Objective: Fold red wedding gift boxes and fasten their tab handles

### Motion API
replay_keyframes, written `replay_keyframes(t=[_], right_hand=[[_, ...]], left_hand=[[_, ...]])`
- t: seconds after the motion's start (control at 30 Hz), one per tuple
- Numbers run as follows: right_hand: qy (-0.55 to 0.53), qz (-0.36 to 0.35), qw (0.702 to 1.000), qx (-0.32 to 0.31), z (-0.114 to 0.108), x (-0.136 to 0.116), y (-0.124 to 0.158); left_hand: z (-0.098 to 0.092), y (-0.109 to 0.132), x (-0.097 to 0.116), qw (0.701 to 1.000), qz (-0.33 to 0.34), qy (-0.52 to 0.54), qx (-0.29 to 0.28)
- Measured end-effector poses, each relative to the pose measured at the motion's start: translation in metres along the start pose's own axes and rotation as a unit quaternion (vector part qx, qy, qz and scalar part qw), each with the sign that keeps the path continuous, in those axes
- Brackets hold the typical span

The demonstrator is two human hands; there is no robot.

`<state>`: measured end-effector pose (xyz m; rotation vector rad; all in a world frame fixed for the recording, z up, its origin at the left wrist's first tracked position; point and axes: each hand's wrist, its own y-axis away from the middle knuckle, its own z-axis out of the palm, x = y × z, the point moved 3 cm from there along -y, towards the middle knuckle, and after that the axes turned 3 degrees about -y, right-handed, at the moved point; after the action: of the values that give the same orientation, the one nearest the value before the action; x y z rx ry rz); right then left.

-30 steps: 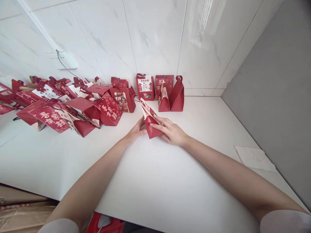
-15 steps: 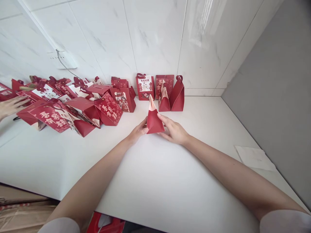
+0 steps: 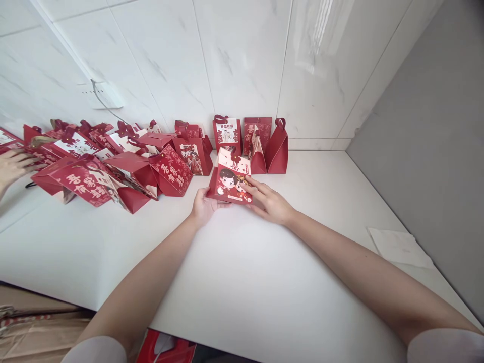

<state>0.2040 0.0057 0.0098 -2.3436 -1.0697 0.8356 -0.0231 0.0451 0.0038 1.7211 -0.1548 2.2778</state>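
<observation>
Between my two hands is a red and cream gift box (image 3: 227,184) with cartoon figures printed on its broad face, tilted back. My left hand (image 3: 206,205) grips its lower left edge, thumb at the side and fingers underneath. My right hand (image 3: 273,202) lies against its right side, some fingers over the printed face. Just behind it stand a red box with a white label (image 3: 228,133), a box with pale lettering (image 3: 260,126) and a plain-sided red box (image 3: 278,151).
Several similar red gift boxes (image 3: 81,184) crowd the left of the white table (image 3: 264,282). Another person's hand (image 3: 15,166) touches them at the far left. A white paper (image 3: 401,247) lies at right. Below the front edge is a red container (image 3: 166,348).
The gift box has been turned from its narrow side to its printed broad face. My left hand has shifted slightly left with it; the other person's hand has moved slightly.
</observation>
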Motion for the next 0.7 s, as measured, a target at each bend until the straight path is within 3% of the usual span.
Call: replay_keyframes(t=[0.17, 0.33, 0.47, 0.6, 0.7], right_hand=[[0.022, -0.027, 0.999, 0.019, 0.0, -0.005, -0.001], [0.063, -0.095, 0.993, 0.024, 0.0, -0.01, -0.001], [0.054, -0.15, 0.987, 0.018, -0.001, -0.015, 0.001], [0.069, -0.202, 0.974, 0.076, -0.012, -0.03, 0.0], [0.099, -0.194, 0.968, 0.126, -0.028, -0.045, -0.007]], left_hand=[[0.001, -0.003, 0.002, 0.997, 0.041, -0.036, 0.05], [0.018, 0.004, 0.003, 0.993, 0.102, -0.058, 0.0], [0.016, 0.008, 0.005, 0.987, 0.12, -0.105, 0.017], [0.015, 0.01, 0.009, 0.985, 0.135, -0.107, 0.008], [0.021, 0.015, 0.011, 0.972, 0.165, -0.166, -0.006]])
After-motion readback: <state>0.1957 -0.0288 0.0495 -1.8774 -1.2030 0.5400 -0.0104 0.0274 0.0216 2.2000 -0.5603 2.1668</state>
